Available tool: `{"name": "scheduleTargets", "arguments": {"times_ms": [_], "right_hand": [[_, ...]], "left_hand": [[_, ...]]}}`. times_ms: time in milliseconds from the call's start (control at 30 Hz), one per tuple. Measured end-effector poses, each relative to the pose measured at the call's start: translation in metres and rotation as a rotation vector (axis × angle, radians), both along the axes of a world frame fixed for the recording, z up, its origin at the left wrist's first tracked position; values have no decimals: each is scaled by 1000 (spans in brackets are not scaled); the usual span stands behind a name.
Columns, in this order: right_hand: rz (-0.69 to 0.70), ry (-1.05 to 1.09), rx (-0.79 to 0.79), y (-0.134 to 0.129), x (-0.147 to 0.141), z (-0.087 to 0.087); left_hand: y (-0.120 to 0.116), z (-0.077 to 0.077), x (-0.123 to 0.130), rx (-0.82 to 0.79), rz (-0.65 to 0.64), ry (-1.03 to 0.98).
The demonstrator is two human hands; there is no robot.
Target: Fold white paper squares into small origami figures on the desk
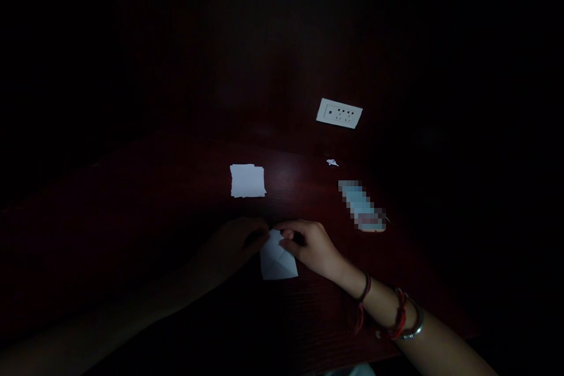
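A small sheet of white paper (279, 261) with crease lines lies near the front of the dark red table, its top corners drawn in to a narrower end. My right hand (308, 242) pinches that far end from the right, thumb on the paper and fingers curled. From the left, my left hand (249, 238), in deep shadow, has its fingertips closed on the same end, close to the right fingertips. Beyond my hands sits an uneven stack of white paper squares (248, 181).
At the right, a phone (362, 205) with a blurred-out screen lies on the table (299, 185). A small white scrap (332, 162) rests farther back, below a white wall socket (339, 113). The surroundings are very dark.
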State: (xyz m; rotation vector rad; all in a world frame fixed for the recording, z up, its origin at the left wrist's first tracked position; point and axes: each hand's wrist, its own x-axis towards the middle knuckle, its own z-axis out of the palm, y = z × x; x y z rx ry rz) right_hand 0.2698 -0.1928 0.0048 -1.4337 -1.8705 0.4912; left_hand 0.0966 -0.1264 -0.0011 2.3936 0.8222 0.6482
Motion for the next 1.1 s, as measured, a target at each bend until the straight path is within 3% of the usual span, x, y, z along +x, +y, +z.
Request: {"name": "scheduleTargets", "arguments": {"times_ms": [233, 1100], "right_hand": [[14, -94, 136, -3, -1, 8], [-33, -110, 196, -4, -4, 14]], "left_hand": [[2, 5, 2, -75, 23, -89], [-4, 8, 5, -79, -65, -185]]}}
